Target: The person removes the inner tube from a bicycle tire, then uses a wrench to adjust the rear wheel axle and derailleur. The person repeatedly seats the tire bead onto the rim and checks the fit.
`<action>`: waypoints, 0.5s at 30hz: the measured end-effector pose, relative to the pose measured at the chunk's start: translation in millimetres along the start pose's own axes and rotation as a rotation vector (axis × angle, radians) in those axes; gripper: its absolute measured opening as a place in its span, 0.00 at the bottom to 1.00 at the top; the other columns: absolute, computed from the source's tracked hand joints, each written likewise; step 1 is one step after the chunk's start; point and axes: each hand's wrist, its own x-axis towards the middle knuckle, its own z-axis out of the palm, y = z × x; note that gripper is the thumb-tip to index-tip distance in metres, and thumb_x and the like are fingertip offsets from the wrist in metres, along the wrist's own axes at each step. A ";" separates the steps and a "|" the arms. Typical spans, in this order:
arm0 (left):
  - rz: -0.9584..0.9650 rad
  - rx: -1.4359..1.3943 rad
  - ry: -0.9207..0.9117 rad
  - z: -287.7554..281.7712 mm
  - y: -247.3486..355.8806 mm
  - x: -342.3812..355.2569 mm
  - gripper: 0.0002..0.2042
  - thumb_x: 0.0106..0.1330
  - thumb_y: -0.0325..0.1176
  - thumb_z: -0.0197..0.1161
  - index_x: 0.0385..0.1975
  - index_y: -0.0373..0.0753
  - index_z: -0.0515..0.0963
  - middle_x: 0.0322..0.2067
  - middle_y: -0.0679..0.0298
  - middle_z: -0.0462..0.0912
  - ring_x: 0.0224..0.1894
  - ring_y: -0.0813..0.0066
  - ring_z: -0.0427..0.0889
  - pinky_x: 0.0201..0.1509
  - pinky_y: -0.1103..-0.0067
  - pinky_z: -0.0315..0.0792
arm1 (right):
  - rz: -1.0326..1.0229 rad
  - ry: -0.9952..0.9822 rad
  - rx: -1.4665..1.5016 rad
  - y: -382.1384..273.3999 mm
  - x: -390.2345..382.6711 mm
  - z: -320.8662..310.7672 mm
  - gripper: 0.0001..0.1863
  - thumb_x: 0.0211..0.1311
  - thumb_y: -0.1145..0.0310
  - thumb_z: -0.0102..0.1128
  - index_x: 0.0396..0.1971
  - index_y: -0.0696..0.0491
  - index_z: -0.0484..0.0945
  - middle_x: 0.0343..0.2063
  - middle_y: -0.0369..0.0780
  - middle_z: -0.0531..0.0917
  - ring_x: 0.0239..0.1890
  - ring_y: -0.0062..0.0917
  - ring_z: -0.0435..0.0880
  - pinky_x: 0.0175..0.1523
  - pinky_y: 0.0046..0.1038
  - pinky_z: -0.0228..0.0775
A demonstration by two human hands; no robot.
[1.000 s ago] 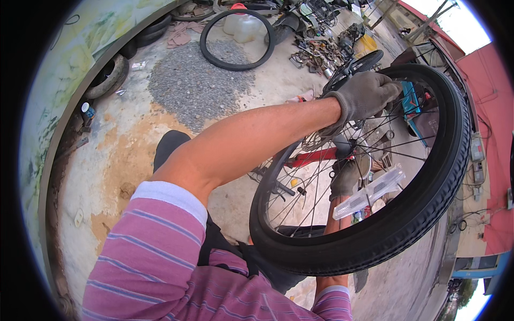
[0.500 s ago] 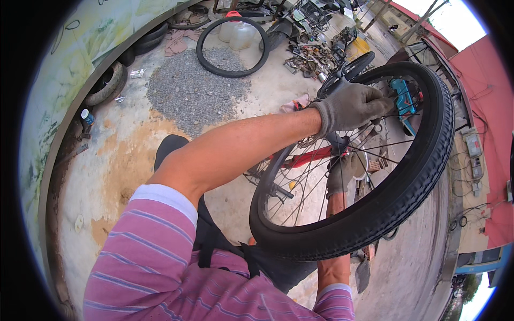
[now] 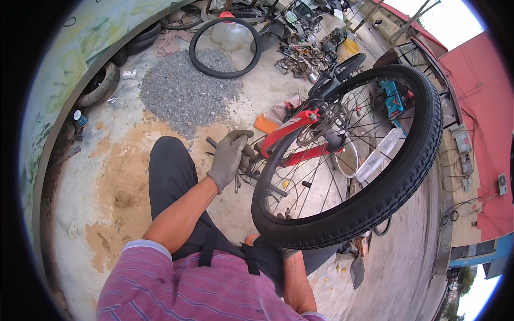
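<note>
An upturned red bicycle frame [image 3: 292,130] carries a spoked wheel with a black tyre [image 3: 399,184] in front of me. My gloved left hand [image 3: 229,159] is left of the wheel, down by the crank, fingers curled around a dark bar [image 3: 212,142]. My right forearm rises from the lower edge, and my right hand [image 3: 288,251] is mostly hidden under the tyre's lowest part, touching it. Its grip cannot be made out. My dark-trousered knee [image 3: 168,171] lies under my left arm.
A loose black tyre [image 3: 199,60] lies on the concrete beyond a grey gravel patch [image 3: 182,96], with white jugs [image 3: 231,33] and scrap metal parts [image 3: 305,53] behind. Old tyres [image 3: 101,84] line the curved wall at left. A clear tray [image 3: 381,156] and blue box [image 3: 391,100] show through the spokes.
My left hand left the wheel's upper rim and dropped down left to the crank area. The wheel now sits further right in view; my right hand shifted under the tyre.
</note>
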 end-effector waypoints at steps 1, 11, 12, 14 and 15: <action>-0.068 -0.016 0.064 -13.8 -32.1 -1.2 0.13 0.79 0.35 0.51 0.53 0.35 0.76 0.28 0.61 0.81 0.18 0.77 0.76 0.21 0.79 0.73 | 0.026 0.015 -0.113 20.1 6.2 -1.3 0.23 0.78 0.54 0.49 0.59 0.57 0.75 0.59 0.48 0.80 0.58 0.40 0.80 0.63 0.45 0.75; -0.211 0.892 -0.133 -69.8 -229.1 -16.3 0.21 0.77 0.49 0.52 0.44 0.34 0.77 0.36 0.57 0.83 0.38 0.65 0.85 0.44 0.70 0.78 | 0.184 0.274 -0.632 107.7 65.5 88.2 0.24 0.80 0.48 0.43 0.46 0.53 0.80 0.27 0.37 0.81 0.25 0.24 0.80 0.32 0.29 0.74; -0.073 1.178 -0.231 -72.0 -228.9 -15.7 0.24 0.77 0.53 0.52 0.44 0.34 0.78 0.35 0.57 0.84 0.37 0.65 0.86 0.43 0.70 0.78 | 0.102 0.291 -0.685 110.8 64.3 94.6 0.23 0.80 0.47 0.42 0.37 0.51 0.77 0.18 0.32 0.72 0.16 0.19 0.70 0.23 0.25 0.66; -0.233 0.869 -0.375 -76.1 -215.8 -9.4 0.27 0.76 0.57 0.52 0.44 0.33 0.79 0.36 0.56 0.84 0.37 0.64 0.86 0.43 0.70 0.78 | 0.162 0.380 -0.634 99.6 61.5 106.0 0.23 0.80 0.47 0.43 0.35 0.50 0.76 0.17 0.31 0.71 0.14 0.18 0.69 0.21 0.24 0.64; -0.417 0.696 -0.356 -76.4 -205.1 -4.9 0.28 0.75 0.58 0.54 0.45 0.33 0.79 0.37 0.56 0.85 0.37 0.64 0.87 0.42 0.69 0.78 | 0.194 0.459 -0.616 90.9 60.5 113.9 0.23 0.79 0.47 0.43 0.34 0.49 0.76 0.16 0.31 0.71 0.13 0.18 0.68 0.19 0.24 0.63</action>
